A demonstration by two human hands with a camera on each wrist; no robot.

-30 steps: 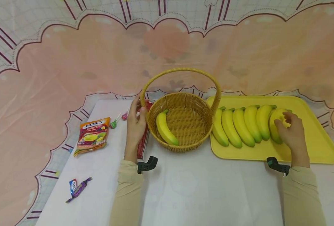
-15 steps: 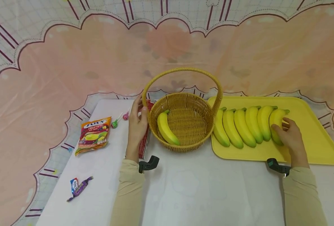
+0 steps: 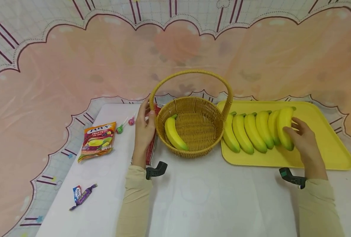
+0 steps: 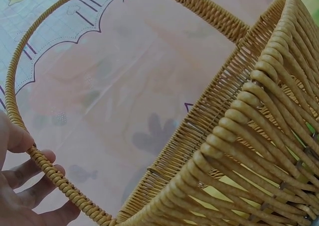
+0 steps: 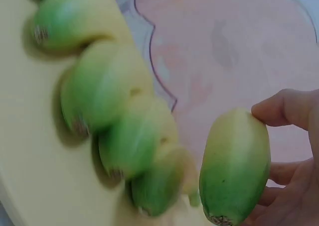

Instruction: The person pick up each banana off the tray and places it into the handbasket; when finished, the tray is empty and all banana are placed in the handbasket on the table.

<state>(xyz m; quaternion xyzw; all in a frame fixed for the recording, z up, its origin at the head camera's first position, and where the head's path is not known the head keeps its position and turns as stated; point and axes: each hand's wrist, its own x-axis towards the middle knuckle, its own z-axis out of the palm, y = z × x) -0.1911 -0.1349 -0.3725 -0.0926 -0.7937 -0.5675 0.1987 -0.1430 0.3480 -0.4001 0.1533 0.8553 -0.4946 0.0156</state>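
The held banana (image 3: 285, 129) is above the yellow tray (image 3: 331, 141), at the right end of a row of five bananas (image 3: 253, 133). Its long axis runs roughly front to back; the stem points away from the person and slightly right, the green tip toward the person. The right hand (image 3: 305, 140) pinches it from the right, thumb against its upper surface, fingers behind. The right forearm extends forward, wrist near the tray's front edge. The left hand (image 3: 144, 131) grips the lower left handle (image 4: 65, 188) of the wicker basket (image 3: 190, 153), thumb and fingers on opposite sides; the left forearm also extends forward. One banana (image 3: 174, 133) lies inside the basket. Tray and basket rest on the white counter (image 3: 222, 197).
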